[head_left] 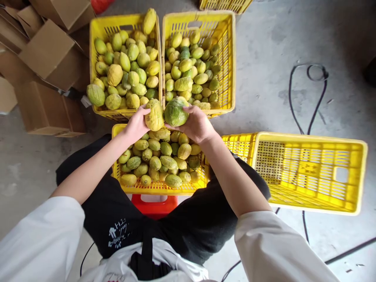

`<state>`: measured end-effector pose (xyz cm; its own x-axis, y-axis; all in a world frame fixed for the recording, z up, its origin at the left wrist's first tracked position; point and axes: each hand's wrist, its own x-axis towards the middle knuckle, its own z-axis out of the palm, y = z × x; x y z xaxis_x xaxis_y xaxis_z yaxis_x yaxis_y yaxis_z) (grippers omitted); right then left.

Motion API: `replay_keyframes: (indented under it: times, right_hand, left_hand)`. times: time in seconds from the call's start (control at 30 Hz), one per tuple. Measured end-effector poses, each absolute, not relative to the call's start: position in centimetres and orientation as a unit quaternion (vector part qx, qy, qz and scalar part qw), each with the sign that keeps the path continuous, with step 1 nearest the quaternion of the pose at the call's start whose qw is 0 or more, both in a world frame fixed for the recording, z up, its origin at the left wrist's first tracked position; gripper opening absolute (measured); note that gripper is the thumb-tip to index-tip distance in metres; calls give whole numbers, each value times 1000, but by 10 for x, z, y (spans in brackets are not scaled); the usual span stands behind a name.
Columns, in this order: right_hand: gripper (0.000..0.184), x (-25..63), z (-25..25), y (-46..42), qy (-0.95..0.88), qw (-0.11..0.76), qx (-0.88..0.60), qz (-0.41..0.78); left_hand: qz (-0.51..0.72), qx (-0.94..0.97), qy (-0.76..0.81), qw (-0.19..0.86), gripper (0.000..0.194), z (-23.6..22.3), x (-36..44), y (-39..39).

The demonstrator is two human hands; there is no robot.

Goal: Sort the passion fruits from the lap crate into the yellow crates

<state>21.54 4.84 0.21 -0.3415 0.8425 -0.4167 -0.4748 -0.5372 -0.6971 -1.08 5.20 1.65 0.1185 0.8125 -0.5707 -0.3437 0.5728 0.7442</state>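
Note:
My left hand [138, 123] is closed on a bumpy yellow lemon [154, 114]. In my right hand [197, 124] sits a larger, mostly green lemon [176, 111], its thumb resting on the side. The two fruits are side by side, almost touching, above the near yellow crate [164, 191], which is full of yellow-green lemons [169, 162]. Beyond my hands stand the far left crate [117, 19] and the far right crate [230, 58], both holding many lemons of mixed yellow and green. One long lemon [149, 21] rests on the far left crate's back rim.
To my right an empty yellow crate [311, 172] stands on the concrete floor [264, 86]. Cardboard boxes [47, 49] are piled at the far left. A black cable [319, 103] loops across the floor on the right. A red stool [155, 205] shows between my legs.

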Motion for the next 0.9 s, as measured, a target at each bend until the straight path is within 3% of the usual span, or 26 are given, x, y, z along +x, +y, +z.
replay_keyframes:
  times: [0.27, 0.53, 0.67, 0.9]
  right_hand:
    - [53, 221, 15, 48, -262, 411, -394, 779]
    - [51, 204, 14, 40, -229, 425, -400, 779]
    - [62, 202, 7, 38, -224, 424, -394, 784]
    - [52, 206, 1, 45, -206, 440, -392, 781]
  left_hand:
    - [425, 230, 499, 719, 38, 34, -8, 52]
    - [392, 302, 484, 722, 66, 6, -23, 48]
    - [369, 302, 492, 728, 55, 5, -28, 49]
    - [387, 284, 496, 724, 40, 14, -33, 53]
